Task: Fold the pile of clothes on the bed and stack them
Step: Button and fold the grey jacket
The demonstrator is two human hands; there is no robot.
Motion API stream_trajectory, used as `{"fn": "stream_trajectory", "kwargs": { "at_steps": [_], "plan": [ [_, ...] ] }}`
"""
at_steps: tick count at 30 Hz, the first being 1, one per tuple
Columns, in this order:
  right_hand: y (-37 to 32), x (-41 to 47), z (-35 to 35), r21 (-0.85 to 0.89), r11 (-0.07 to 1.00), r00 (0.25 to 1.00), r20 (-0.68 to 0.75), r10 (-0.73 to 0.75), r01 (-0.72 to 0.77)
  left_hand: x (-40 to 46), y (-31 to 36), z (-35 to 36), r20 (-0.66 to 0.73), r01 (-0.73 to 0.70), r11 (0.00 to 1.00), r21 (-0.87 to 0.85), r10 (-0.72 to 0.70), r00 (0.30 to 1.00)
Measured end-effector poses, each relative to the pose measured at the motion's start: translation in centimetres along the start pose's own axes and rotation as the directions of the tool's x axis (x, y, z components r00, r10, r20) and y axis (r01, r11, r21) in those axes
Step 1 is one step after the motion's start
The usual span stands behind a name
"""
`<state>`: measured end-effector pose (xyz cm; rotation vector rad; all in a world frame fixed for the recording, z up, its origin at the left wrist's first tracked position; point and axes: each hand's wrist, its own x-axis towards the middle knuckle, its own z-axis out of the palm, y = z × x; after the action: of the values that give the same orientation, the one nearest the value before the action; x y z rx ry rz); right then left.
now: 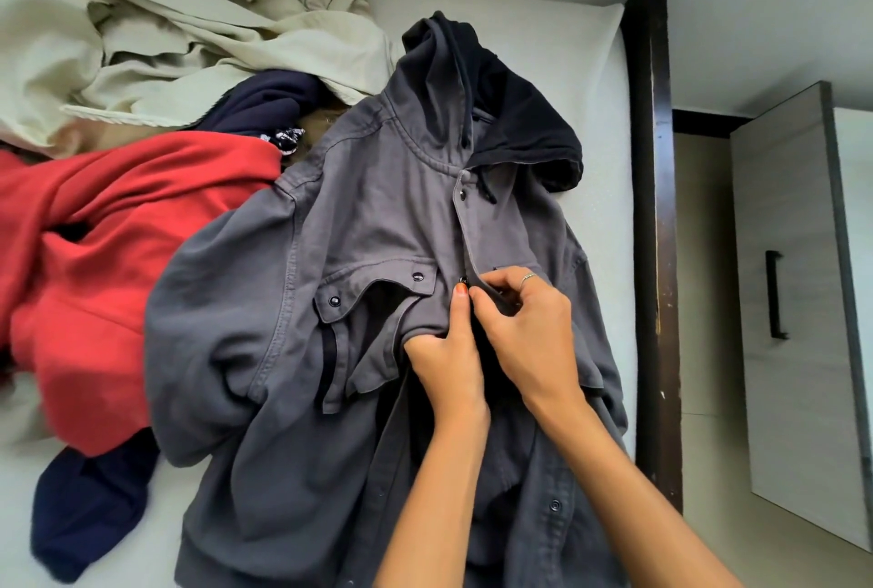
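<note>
Grey hooded jacket [378, 304] lies front-up on the bed [543, 44], centre of view, hood at 12 o'clock, hem at 6. Heavy washed cotton, matte, visible topstitching, dark snap studs, flapped chest pocket, darker hood lining. Front placket partly undone below the chest.

Left hand [446, 353] at placket mid-chest: fingers curled, bunching the left front panel, thumb pressed along the edge. Right hand [522, 327] just beside it, touching: thumb and fingers pinching the opposite placket edge at a snap; ring on one finger.

At 9 o'clock, red sweatshirt [94, 256], soft fleece, crumpled, under the jacket's sleeve. Navy garment [89, 512] at 7–8 o'clock, another navy piece [269, 100] at 11. Cream bedding [165, 20], wrinkled, heaped at 10–11. Dark wooden bed frame [654, 209] at 3 o'clock; beyond it, grey wood-grain cabinet [793, 304] with black bar handle.
</note>
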<state>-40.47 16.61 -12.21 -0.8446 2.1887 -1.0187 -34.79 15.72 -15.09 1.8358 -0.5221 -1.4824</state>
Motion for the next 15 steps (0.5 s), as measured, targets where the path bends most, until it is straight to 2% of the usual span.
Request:
{"fn": "stream_trajectory", "kwargs": {
  "at_steps": [9,15],
  "plan": [
    [0.1,0.1,-0.1,0.009,1.000,0.999,0.030,-0.013,0.013,0.0,0.6,-0.5,0.032,-0.048,0.992,0.113,0.045,0.999],
    [0.3,0.7,-0.3,-0.010,0.999,0.991,0.126,-0.042,0.044,0.1,1.1,-1.0,0.094,-0.094,0.963,0.254,0.073,0.993]
  ]
}}
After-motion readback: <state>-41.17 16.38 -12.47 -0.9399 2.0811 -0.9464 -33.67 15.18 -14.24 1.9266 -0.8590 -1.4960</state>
